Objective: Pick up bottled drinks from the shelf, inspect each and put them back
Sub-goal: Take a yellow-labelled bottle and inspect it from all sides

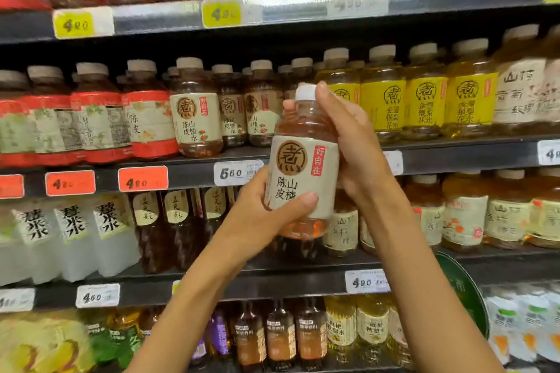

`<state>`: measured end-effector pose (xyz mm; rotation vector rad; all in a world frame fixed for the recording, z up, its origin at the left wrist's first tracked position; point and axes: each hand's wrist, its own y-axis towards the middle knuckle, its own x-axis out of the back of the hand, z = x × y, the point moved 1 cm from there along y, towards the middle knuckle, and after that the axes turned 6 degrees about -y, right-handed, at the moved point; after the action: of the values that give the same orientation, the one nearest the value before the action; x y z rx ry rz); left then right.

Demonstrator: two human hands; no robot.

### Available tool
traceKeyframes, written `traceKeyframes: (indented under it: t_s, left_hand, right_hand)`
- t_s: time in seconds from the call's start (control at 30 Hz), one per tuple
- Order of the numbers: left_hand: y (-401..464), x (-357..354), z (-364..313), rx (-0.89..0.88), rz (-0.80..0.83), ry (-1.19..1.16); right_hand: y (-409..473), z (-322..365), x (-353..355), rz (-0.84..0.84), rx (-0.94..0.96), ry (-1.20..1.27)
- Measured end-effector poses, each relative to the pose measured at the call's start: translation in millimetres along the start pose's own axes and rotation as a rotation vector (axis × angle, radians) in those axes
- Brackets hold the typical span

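Head view: I have one bottle (303, 166) up in front of the shelves, upright and tipped a little to the right, with its beige label facing me. It carries a round brown emblem, a red vertical stamp and dark characters, and the drink inside is pale orange-pink under a white cap (305, 91). My left hand (266, 215) grasps the lower part from the left, thumb lying across the bottom of the label, the other fingers hidden behind. My right hand (353, 142) grasps the shoulder and neck from the right, thumb reaching up beside the cap and a fingertip showing at the far side of the neck. The bottle is clear of every shelf, held in the air in front of the middle shelf edge (188, 172).

On that middle shelf a matching beige-labelled bottle (195, 118) stands just left of the one I hold, with more like it behind. Further left are red-labelled bottles (100, 118), and to the right a row of yellow-labelled bottles (424, 103). A white price tag (233, 173) reads 660, partly behind my left hand, and two red tags (142, 182) sit to its left. Below, cloudy white bottles (72, 236) stand on the left, and dark brown ones (178, 227) beside them. Outer parts of the view are blurred
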<state>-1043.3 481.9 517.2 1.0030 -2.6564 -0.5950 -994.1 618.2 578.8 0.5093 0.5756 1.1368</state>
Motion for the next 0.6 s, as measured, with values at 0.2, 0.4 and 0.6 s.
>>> traceKeyframes:
  t_s: [0.2,0.4,0.6]
  left_hand:
    - [42.7,5.7,-14.7,-0.156,-0.089,0.063]
    - [81.1,12.5,-14.0,-0.254,-0.143,0.182]
    - [111.2,27.3,-5.7,-0.168,-0.149,0.387]
  right_hand:
    - [39.9,28.0,-6.3,0.068,0.084,-0.173]
    - [68.9,31.8,-4.0,0.074,0.157,-0.331]
    - [85.3,16.1,2.4,-0.014,0.236,-0.473]
